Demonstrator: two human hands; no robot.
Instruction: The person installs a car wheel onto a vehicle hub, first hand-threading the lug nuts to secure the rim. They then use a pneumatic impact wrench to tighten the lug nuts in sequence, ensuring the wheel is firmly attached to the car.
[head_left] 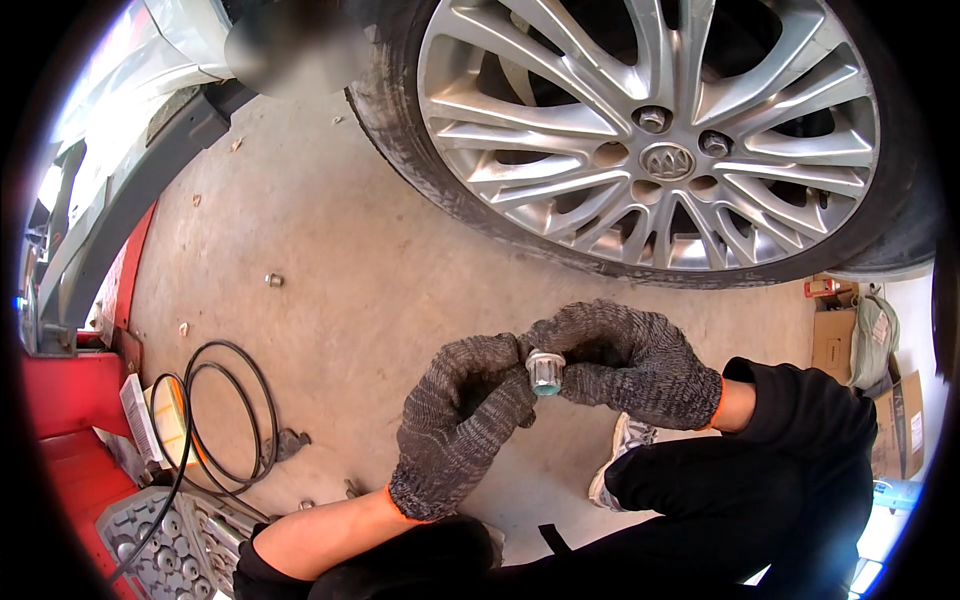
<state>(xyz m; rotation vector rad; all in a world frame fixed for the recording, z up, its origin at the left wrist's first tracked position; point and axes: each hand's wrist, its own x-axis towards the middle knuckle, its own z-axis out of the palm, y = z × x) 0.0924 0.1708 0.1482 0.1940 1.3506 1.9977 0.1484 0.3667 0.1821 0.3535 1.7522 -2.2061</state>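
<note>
Both gloved hands, left hand (462, 412) and right hand (622, 362), pinched a small, hard, light lug nut (545, 372), wheel (650, 130) at one o'clock.

Bare concrete floor (330, 250) open left of both gloved hands. Alloy wheel (650, 140) blocks above. Loose nut (274, 280) lies well left; black hose loops (230, 410) and socket tray (165, 545) crowd lower left.
</note>
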